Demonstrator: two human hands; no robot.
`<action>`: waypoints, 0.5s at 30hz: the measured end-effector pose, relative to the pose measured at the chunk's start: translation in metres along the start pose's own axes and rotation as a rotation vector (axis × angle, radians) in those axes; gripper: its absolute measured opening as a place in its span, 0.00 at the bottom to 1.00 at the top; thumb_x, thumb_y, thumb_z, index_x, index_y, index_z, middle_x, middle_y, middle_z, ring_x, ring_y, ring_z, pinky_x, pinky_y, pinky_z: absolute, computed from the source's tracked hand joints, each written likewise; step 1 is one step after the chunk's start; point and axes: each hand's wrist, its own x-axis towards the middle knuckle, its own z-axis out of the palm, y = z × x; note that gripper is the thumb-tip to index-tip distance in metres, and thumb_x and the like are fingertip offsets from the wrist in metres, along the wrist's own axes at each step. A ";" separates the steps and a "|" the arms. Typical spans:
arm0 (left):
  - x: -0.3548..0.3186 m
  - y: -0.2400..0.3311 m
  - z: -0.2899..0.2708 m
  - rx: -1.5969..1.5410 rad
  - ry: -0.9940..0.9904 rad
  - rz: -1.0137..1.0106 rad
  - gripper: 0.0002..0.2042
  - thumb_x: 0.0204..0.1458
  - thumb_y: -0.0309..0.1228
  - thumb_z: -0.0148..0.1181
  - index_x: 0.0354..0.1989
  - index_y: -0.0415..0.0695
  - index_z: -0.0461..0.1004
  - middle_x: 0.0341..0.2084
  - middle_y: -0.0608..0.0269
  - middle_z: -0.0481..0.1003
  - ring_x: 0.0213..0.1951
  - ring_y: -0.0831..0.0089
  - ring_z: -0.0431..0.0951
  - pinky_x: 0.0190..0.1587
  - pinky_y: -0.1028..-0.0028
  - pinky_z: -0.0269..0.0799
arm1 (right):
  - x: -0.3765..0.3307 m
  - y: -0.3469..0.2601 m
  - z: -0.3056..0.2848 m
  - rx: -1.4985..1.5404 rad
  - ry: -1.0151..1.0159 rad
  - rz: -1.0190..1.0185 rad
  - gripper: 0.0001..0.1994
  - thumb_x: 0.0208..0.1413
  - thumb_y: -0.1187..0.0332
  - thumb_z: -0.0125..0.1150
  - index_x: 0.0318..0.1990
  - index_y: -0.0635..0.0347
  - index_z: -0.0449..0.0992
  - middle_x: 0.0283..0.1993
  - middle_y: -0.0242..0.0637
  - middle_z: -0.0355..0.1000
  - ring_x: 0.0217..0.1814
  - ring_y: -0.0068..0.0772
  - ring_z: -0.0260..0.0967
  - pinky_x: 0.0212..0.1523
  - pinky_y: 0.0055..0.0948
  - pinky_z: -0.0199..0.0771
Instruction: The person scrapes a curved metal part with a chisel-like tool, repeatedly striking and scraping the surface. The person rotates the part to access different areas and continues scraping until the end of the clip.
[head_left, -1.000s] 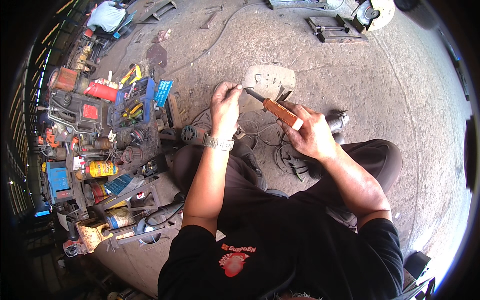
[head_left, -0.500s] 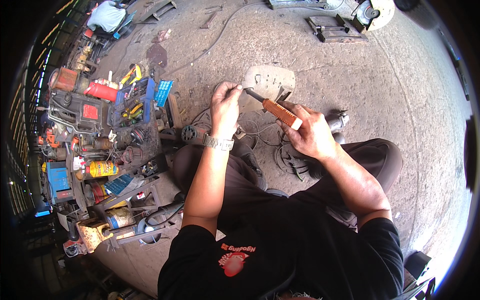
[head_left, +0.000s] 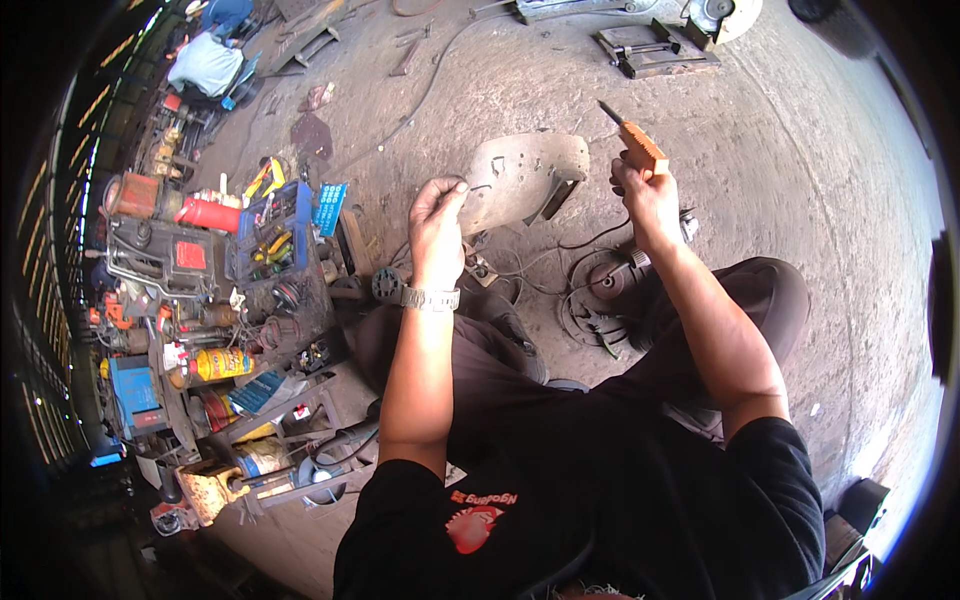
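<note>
My left hand (head_left: 438,215), with a metal watch on its wrist, is closed at the left edge of a curved grey shield-like sheet (head_left: 515,170). Small holes and slots dot this sheet, and a rectangular frame sticks out at its lower right. My right hand (head_left: 648,200) is wrapped round a hand tool (head_left: 643,147) with a ribbed orange handle and a narrow dark shaft. The tool's tip points up and left, apart from the sheet. My fingertips behind the sheet are hidden.
At left stand a blue toolbox (head_left: 275,230), a red bottle (head_left: 210,214), a yellow can (head_left: 222,363) and a blue box (head_left: 136,392). An angle grinder (head_left: 610,280) and cables lie by my legs. A cut-off machine (head_left: 715,20) is at the far right; another person (head_left: 208,65) crouches far left.
My right hand has lifted the orange-handled tool away from the sheet, up and to the right, and turned it more upright. The left hand keeps its hold; the sheet has tilted slightly.
</note>
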 end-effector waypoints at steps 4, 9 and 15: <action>-0.006 0.010 -0.002 -0.060 -0.028 0.001 0.03 0.59 0.20 0.58 0.35 0.41 0.77 0.31 0.70 0.76 0.35 0.82 0.74 0.42 0.81 0.68 | 0.030 0.046 -0.012 -0.215 0.182 0.194 0.11 0.60 0.63 0.65 0.45 0.58 0.74 0.27 0.22 0.67 0.22 0.15 0.57 0.24 0.21 0.59; -0.010 0.013 -0.008 -0.157 -0.048 -0.041 0.03 0.59 0.20 0.58 0.36 0.41 0.78 0.32 0.70 0.76 0.35 0.82 0.73 0.41 0.81 0.69 | 0.034 0.040 -0.016 -0.006 0.130 0.327 0.14 0.63 0.57 0.64 0.45 0.56 0.73 0.33 0.25 0.68 0.28 0.18 0.61 0.29 0.24 0.67; -0.015 0.018 -0.013 -0.215 -0.090 -0.088 0.03 0.60 0.20 0.58 0.37 0.40 0.77 0.33 0.68 0.77 0.37 0.81 0.75 0.45 0.80 0.71 | 0.030 0.039 -0.016 0.001 0.092 0.324 0.16 0.63 0.57 0.63 0.50 0.57 0.73 0.36 0.26 0.69 0.37 0.21 0.67 0.38 0.30 0.76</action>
